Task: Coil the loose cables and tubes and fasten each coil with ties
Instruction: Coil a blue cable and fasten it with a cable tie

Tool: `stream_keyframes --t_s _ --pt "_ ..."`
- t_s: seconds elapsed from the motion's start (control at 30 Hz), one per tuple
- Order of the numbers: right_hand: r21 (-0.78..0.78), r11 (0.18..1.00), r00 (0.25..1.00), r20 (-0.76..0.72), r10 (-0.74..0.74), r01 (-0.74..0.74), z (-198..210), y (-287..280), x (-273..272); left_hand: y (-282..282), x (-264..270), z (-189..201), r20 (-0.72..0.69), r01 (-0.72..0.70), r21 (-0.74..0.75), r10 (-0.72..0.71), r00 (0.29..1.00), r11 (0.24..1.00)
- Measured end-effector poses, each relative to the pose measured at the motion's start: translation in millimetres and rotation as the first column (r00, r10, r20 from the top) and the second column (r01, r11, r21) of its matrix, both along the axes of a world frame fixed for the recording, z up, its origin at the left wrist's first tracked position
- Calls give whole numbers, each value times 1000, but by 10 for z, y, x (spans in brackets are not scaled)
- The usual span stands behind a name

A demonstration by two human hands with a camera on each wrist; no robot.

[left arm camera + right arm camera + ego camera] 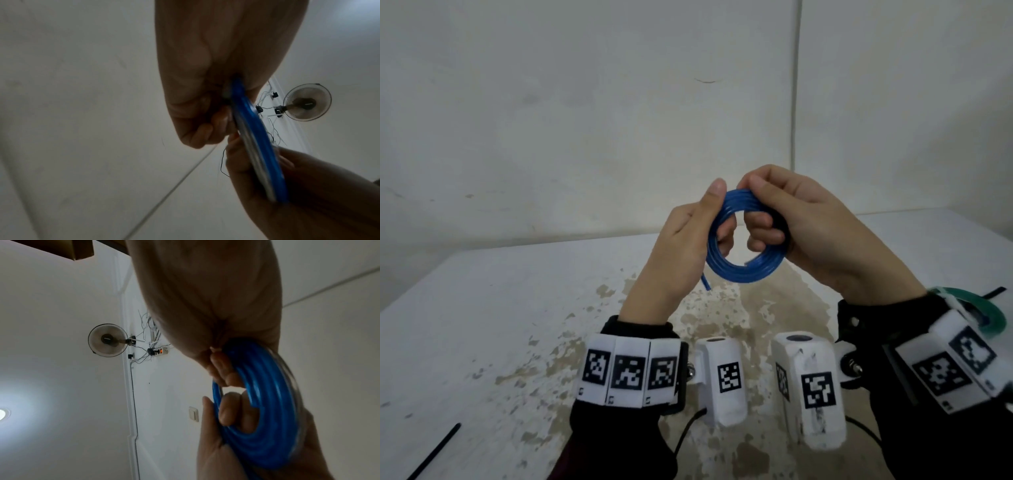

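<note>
A coil of blue tube [743,270] hangs in the air above the table, held upright between both hands. My left hand [697,233] grips its left side, thumb up along the ring and fingers through the hole. My right hand [774,219] pinches the upper right of the coil, fingers curled through the opening. A short loose tube end [705,282] sticks out below my left palm. In the left wrist view the blue coil [257,142] appears edge-on between the two hands. The right wrist view shows the coil [267,410] as a ring with fingers through it.
A white table [482,325] with worn, stained patches lies below my hands. A black tie [434,452] lies near its front left edge. A green coil [986,311] with a pale tie and another black tie [993,292] sit behind my right wrist. A white wall rises behind.
</note>
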State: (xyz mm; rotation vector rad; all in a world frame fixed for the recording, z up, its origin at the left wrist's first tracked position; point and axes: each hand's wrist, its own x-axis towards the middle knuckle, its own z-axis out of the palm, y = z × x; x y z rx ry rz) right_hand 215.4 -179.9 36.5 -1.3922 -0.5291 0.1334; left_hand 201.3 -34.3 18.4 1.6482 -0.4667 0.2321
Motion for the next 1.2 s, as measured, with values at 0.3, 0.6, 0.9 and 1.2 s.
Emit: stream_keyframes --t_s 0.3,0.6,0.9,1.2 --pt "85 996 997 -75 6 0 23 -31 31 49 14 -20 -12 95 -49 -96 995 994" --pt "22 989 986 75 -148 147 -43 23 32 -32 18 0 -149 137 -216 -171 974 967" --pt "-256 967 991 130 33 1 2 -78 -14 72 -4 -23 -134 102 66 -93 987 993" --pt "-11 991 985 111 -128 130 -60 8 56 -52 -11 44 -260 122 -321 -211 942 939"
